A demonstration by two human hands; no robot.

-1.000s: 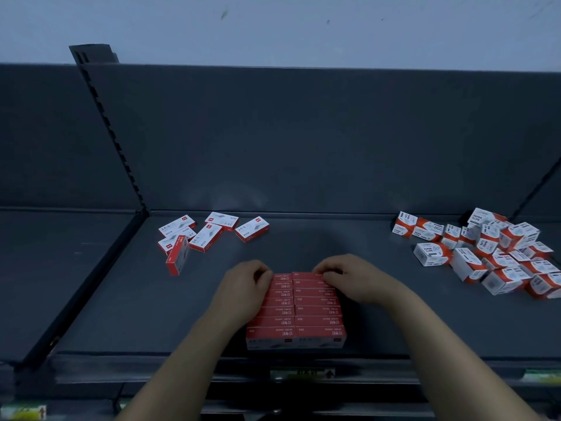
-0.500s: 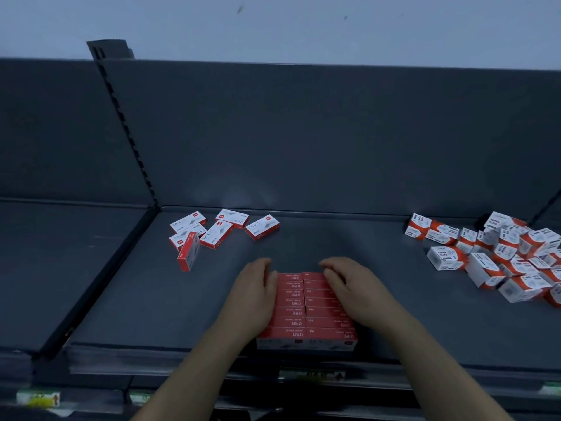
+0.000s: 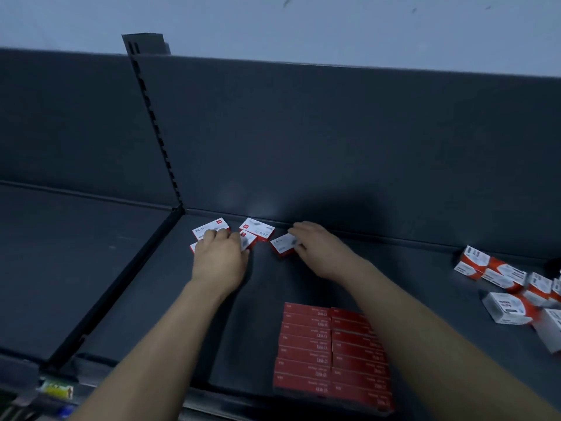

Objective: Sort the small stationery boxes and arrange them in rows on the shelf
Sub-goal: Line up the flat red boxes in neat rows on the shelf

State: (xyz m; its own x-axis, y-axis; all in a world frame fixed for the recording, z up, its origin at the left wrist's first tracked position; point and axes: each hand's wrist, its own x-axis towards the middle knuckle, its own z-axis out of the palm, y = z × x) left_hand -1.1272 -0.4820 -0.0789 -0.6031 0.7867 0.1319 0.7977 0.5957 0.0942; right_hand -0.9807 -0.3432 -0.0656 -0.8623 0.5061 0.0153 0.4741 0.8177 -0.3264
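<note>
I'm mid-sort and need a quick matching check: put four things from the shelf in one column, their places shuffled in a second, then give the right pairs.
Things
1. red boxes
2. white-and-orange boxes
3. left hand
4. right hand

Places
A. loose heap at the right end of the shelf
B. fingers on the single flat box, near the back wall
C. two neat rows at the front edge
D. on the cluster of flat boxes, by the back left corner

Pairs: 1-C, 2-A, 3-D, 4-B
</note>
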